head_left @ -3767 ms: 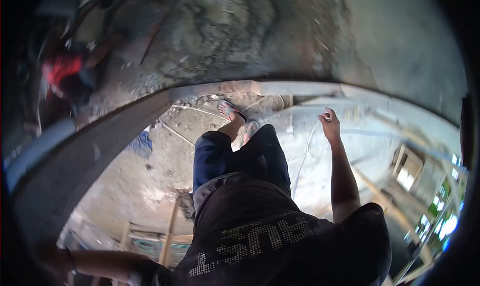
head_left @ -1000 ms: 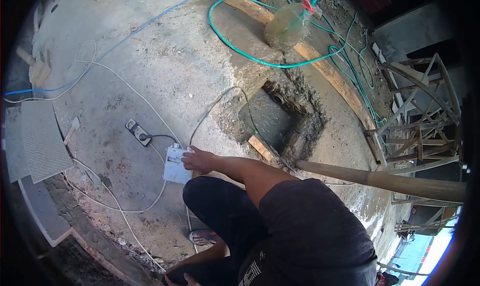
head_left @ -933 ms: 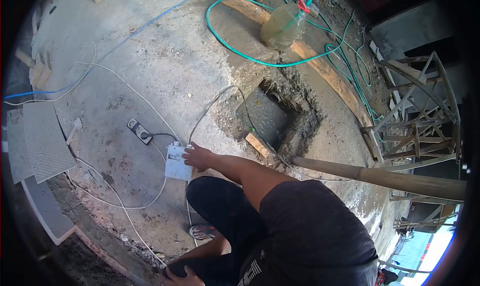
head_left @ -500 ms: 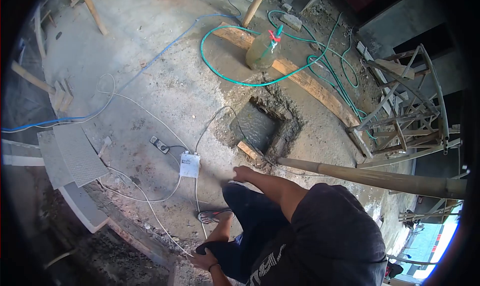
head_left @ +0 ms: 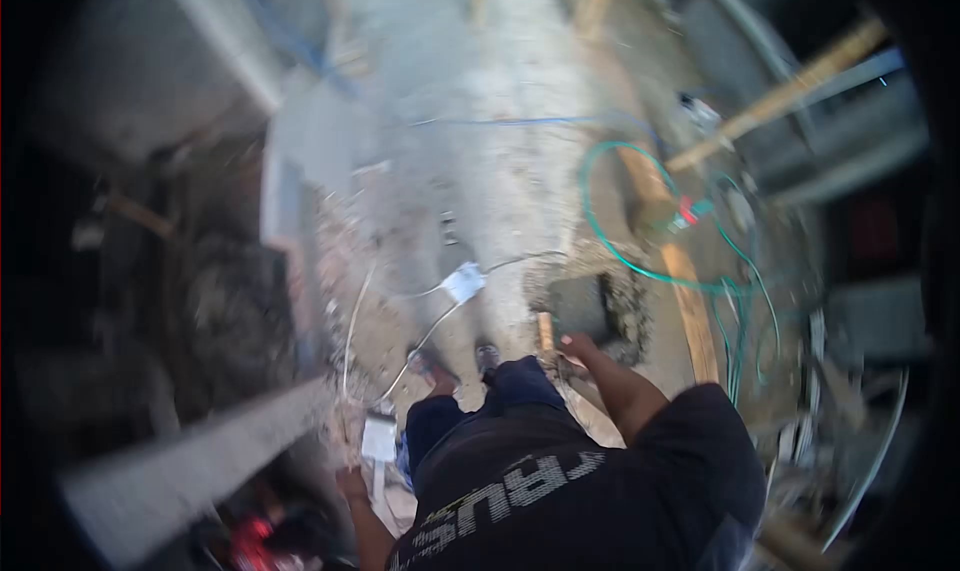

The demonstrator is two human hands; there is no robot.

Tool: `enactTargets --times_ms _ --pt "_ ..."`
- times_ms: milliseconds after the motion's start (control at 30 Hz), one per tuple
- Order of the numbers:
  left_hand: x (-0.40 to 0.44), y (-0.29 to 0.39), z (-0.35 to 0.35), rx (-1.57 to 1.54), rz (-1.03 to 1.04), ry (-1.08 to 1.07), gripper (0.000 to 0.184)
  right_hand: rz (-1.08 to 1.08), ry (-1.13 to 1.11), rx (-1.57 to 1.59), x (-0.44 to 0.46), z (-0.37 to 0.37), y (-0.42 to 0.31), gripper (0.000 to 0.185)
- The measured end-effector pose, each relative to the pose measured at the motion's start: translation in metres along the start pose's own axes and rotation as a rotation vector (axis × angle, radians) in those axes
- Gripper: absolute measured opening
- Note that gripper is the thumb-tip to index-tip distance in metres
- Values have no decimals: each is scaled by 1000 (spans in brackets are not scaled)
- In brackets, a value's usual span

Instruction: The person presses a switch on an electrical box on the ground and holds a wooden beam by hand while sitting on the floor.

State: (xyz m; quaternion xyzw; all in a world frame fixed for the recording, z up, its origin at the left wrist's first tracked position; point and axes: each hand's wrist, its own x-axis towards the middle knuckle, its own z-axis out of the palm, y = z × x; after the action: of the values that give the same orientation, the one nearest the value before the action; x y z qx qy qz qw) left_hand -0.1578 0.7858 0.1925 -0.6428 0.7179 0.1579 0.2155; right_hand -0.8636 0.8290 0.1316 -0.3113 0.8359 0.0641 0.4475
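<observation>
My right hand (head_left: 578, 349) hangs at the end of a bent arm, in front of the square pit (head_left: 580, 306) in the concrete. Beside it in the view is a small wooden block (head_left: 545, 331) at the pit's edge. Motion blur hides how its fingers lie, and no held thing shows. Low on the left, my left hand (head_left: 350, 483) is down beside my body, near a white board-like piece (head_left: 379, 439). Its fingers are too smeared to read. A white box (head_left: 463, 283) with cables lies on the floor ahead of my feet.
A green hose (head_left: 588, 211) loops around a greenish container (head_left: 655, 219) beside a long plank (head_left: 690, 311). White cable (head_left: 350, 341) crosses the floor near my feet. A raised concrete edge (head_left: 200, 461) and dark, rough ground lie to the left. Bamboo poles (head_left: 780, 101) stand at the right.
I have gone from a bent-knee posture to standing, and the view has turned. My right hand has left my knee area; my left hand has come off my other leg.
</observation>
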Motion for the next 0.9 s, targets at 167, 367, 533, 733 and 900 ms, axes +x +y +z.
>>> enactTargets --times_ms 167,367,533,733,900 --pt "27 30 21 -353 82 -357 30 -283 253 355 -63 -64 -130 49" --pt "70 50 -10 -729 16 -360 23 -360 198 443 -88 -33 -118 50" --pt "122 58 -93 -788 -20 -11 28 25 102 227 -56 57 26 44" --pt "42 123 -198 -708 -211 224 46 119 10 55 -86 72 143 47" --pt "-3 89 -173 -587 -513 660 43 205 -255 347 -18 49 139 37"
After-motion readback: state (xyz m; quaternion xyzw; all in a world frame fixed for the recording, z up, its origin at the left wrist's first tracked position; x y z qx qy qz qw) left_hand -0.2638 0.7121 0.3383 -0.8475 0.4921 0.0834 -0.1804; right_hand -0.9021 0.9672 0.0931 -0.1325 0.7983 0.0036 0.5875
